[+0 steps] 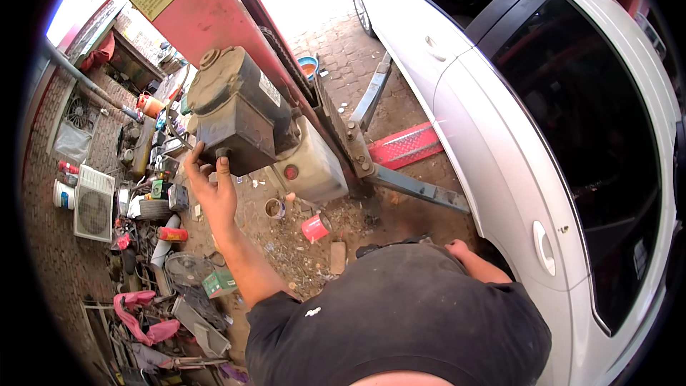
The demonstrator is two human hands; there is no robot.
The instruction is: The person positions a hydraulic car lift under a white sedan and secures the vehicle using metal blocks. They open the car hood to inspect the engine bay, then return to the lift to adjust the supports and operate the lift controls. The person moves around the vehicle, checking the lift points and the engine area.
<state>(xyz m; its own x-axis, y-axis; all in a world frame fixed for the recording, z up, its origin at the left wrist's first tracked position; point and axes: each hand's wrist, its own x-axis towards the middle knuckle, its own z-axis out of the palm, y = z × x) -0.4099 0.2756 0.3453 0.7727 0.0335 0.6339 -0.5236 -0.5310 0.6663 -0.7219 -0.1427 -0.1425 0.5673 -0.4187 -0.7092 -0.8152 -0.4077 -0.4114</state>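
My left hand (pixel 213 184) is raised to the dark control box (pixel 239 137) of the motor unit (pixel 227 84) on a red lift post (pixel 175 11). Its thumb presses against a round dark button (pixel 224 151) on the box face. The index finger reaches along the box's left edge, apart from the thumb, and the other fingers are bent beneath. On my other side, my right hand (pixel 459 249) is low beside the white car (pixel 464 150), near its lower edge. My dark shirt covers part of that arm, and its fingers are too small to read.
Grey lift arms (pixel 421 189) reach from the post under the car. A whitish plastic tank (pixel 314 164) sits below the motor. On the littered ground are a red container (pixel 315 228), an open can (pixel 274 208) and a brick (pixel 338 257). Parts and a fan unit (pixel 93 202) crowd the left wall.
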